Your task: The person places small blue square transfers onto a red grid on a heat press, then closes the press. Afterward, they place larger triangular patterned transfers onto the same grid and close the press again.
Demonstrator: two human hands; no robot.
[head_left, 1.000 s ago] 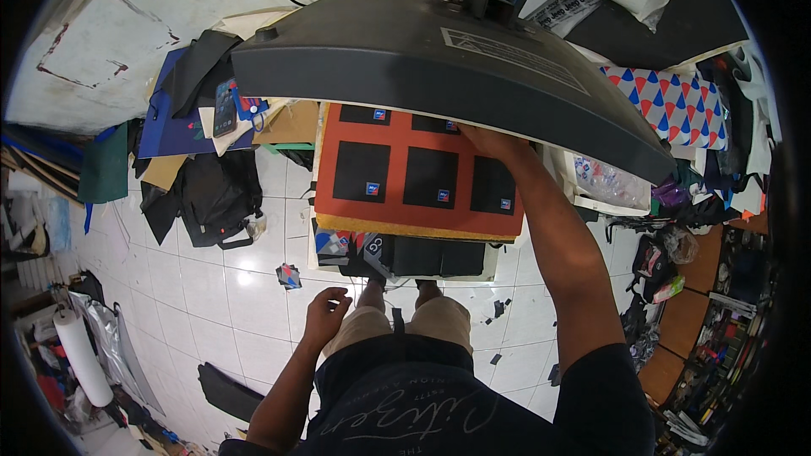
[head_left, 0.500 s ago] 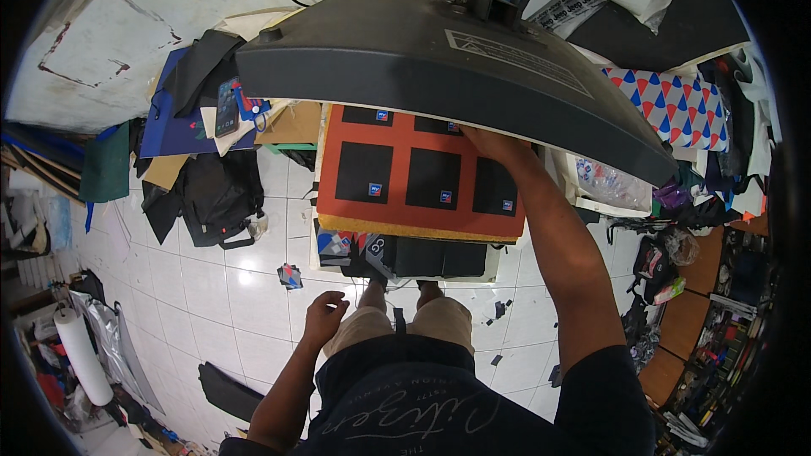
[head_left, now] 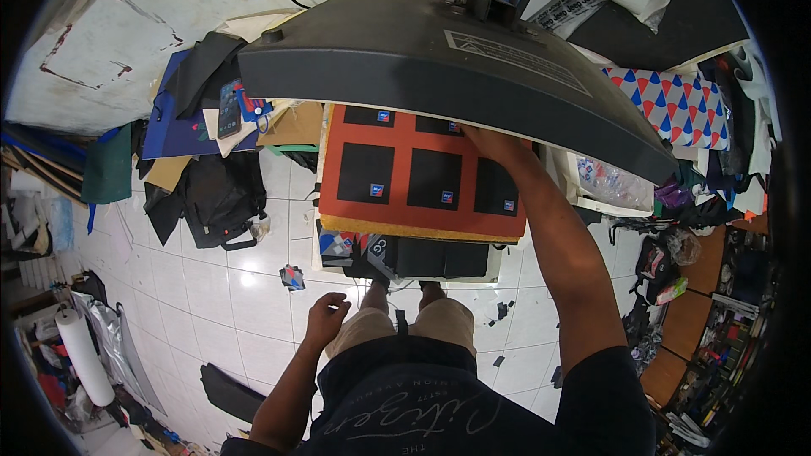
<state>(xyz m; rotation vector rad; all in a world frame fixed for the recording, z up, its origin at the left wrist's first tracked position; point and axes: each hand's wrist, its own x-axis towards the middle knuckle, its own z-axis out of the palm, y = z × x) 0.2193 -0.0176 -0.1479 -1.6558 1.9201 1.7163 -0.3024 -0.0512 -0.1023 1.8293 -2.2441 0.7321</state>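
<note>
My right hand (head_left: 494, 143) reaches in under the raised upper plate of a heat press (head_left: 363, 76). Its fingers are pressed together at a small blue-and-red patch (head_left: 454, 127) on a black rectangular piece in the far row; the plate's edge partly hides them. Several such black pieces (head_left: 365, 167) lie in rows on an orange-red sheet (head_left: 397, 177), each visible one bearing a small patch near its lower right corner. A yellowish pad (head_left: 405, 229) shows beneath the sheet. My left hand (head_left: 327, 317) hangs beside my thigh, fingers loosely bent and apart, holding nothing.
Below the pad are folded dark pieces (head_left: 439, 259). A phone (head_left: 229, 110) rests on papers at left, above a black bag (head_left: 221, 203). Scraps (head_left: 292, 277) lie on the tiled floor. Plastic-wrapped goods (head_left: 612, 181) and a patterned roll (head_left: 667, 110) are at right.
The view has shifted very slightly. My right hand stays at the same patch under the plate, and my left hand still hangs by my thigh.
</note>
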